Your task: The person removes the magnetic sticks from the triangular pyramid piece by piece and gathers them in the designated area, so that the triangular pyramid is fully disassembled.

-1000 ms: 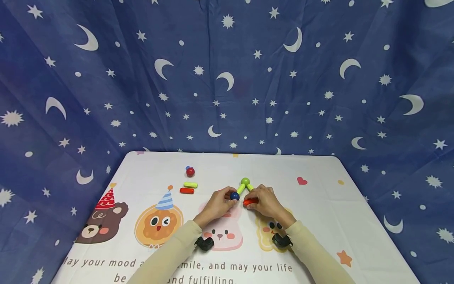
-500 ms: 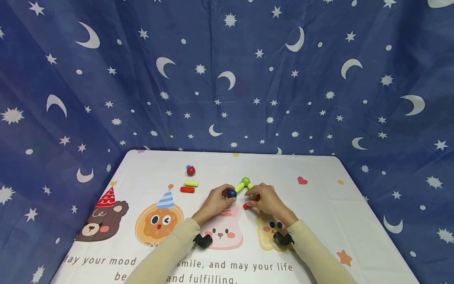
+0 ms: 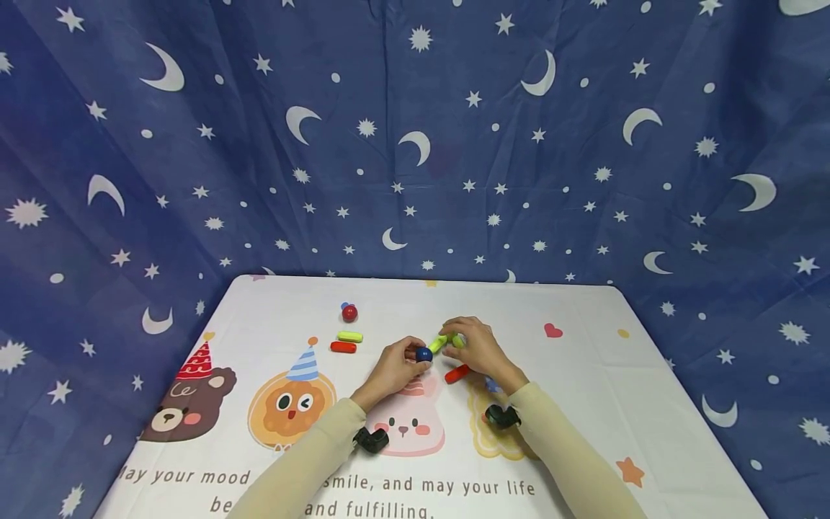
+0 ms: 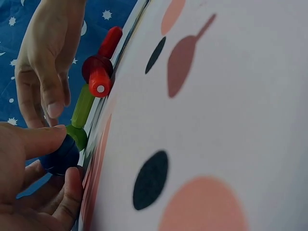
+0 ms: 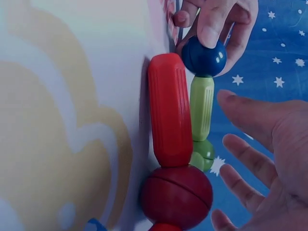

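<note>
My left hand (image 3: pixel 394 366) pinches a dark blue ball (image 3: pixel 424 354) between thumb and fingers. A ribbed yellow-green stick (image 5: pixel 201 108) joins that ball to a green ball (image 5: pixel 204 154). In the head view my right hand (image 3: pixel 476 349) is over the green ball. Its fingers are spread and fairly straight in the right wrist view, apart from the pieces there. Nearer the body lies a red stick (image 3: pixel 457 373), attached to a dark red ball (image 5: pixel 177 197) with a second red piece on its other side. The left wrist view shows a green stick (image 4: pixel 83 108) running between green and red balls.
Left of the hands lie a red ball (image 3: pixel 349 313), a blue piece (image 3: pixel 344 306) partly behind it, a loose yellow-green stick (image 3: pixel 351 336) and a loose red stick (image 3: pixel 343 347). A printed white cloth (image 3: pixel 570 404) covers the table; a starry blue curtain (image 3: pixel 415 144) hangs behind.
My right hand has let go of the red stick and moved forward to the green ball. The red stick tilted slightly. My left hand shifted a little left with the blue ball.
</note>
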Demonstrator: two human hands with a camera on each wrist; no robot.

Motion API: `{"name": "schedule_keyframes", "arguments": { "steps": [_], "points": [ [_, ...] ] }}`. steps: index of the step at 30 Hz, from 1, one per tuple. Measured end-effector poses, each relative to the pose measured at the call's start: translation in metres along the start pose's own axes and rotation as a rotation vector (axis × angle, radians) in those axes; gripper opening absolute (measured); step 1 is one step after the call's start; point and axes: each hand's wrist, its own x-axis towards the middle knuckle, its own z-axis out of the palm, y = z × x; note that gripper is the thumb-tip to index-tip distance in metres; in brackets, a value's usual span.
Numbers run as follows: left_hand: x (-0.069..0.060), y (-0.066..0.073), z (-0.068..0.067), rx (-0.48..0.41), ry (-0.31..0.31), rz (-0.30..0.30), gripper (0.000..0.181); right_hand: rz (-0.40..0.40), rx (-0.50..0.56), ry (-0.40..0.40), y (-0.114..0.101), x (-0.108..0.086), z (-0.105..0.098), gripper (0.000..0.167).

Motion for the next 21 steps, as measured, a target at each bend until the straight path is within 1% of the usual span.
{"name": "schedule_keyframes", "arguments": {
  "steps": [4,8,15,21],
  "points": [
    [0.001,0.0,0.0,-0.004,-0.008,-0.008,0.034,-0.004,-0.004,-0.042,0.002,0.006,0.004,0.034],
    [0.001,-0.001,0.0,0.01,-0.009,-0.012,0.035,-0.009,0.004,-0.09,0.003,0.011,0.009,0.033],
    [0.0,-0.001,-0.001,0.008,-0.006,0.007,0.034,-0.019,0.033,-0.13,0.003,0.016,0.013,0.023],
    [0.001,-0.002,-0.002,0.0,-0.007,0.01,0.034,-0.041,0.03,-0.147,0.006,0.017,0.014,0.025]
  ]
}}
